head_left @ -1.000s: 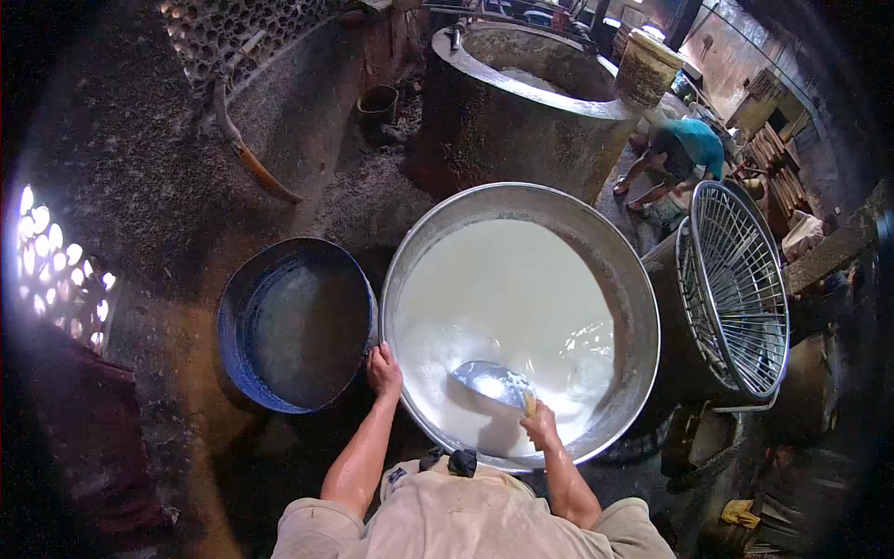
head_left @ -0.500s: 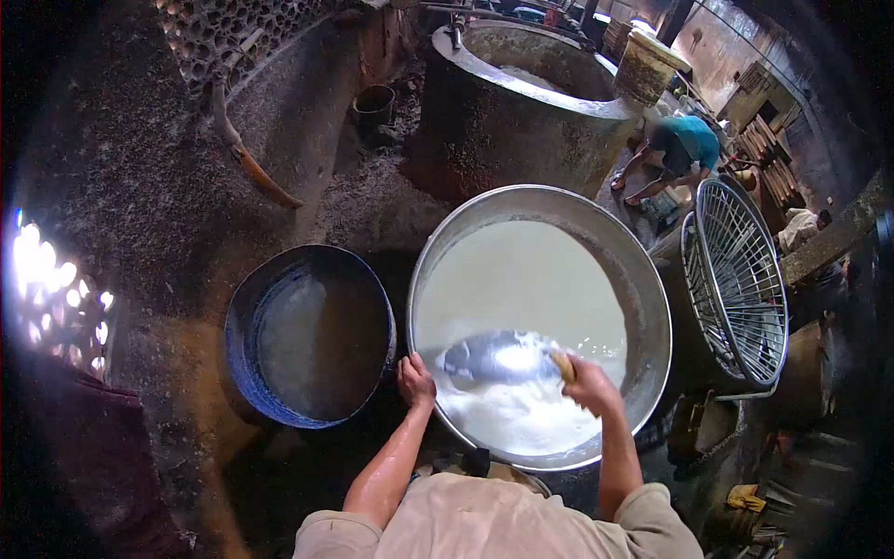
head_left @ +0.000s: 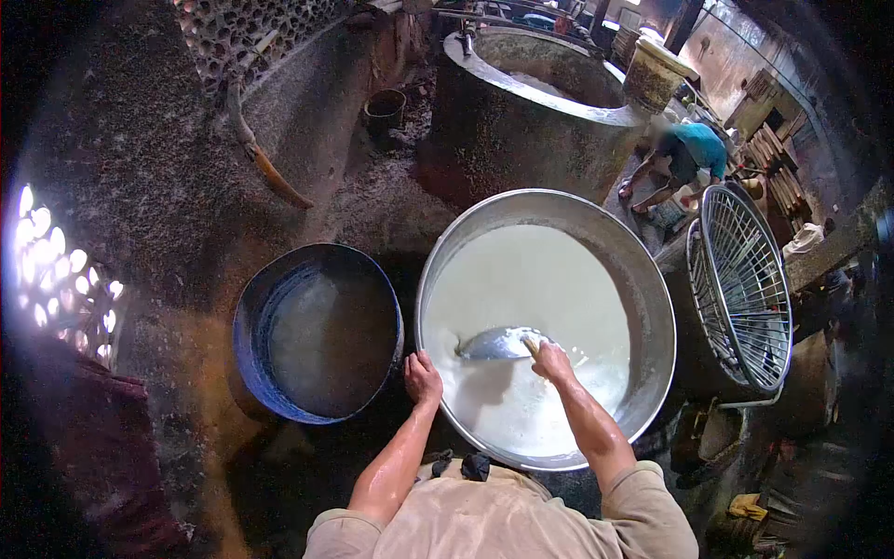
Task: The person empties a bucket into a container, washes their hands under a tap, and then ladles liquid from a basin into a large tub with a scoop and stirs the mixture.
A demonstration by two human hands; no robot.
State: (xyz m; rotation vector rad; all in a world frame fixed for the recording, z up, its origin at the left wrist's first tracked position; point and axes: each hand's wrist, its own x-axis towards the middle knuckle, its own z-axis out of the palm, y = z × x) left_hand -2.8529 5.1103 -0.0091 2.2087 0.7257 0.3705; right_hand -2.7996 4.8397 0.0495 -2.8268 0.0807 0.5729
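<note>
A wide metal basin [head_left: 652, 279] in front of me holds a white, milky liquid [head_left: 531, 279] with some froth near my side. My right hand [head_left: 551, 361] is closed around the short yellowish handle of a broad metal scoop [head_left: 498, 344]. The scoop's shiny blade is over the liquid, its far left tip dipping in or just touching the surface. At the basin's left rim, my left hand [head_left: 423, 380] grips the edge with its fingers curled over.
Left of the basin stands a blue drum [head_left: 247, 345] with cloudy liquid inside. A round wire rack [head_left: 745, 284] leans at the right. Behind is a large masonry vat [head_left: 531, 140] with a bucket [head_left: 656, 74] on its rim. A person [head_left: 694, 149] bends down beyond the basin.
My right hand and the scoop have moved away from my body and slightly left over the liquid. The froth near me has thinned. My left hand stays on the rim.
</note>
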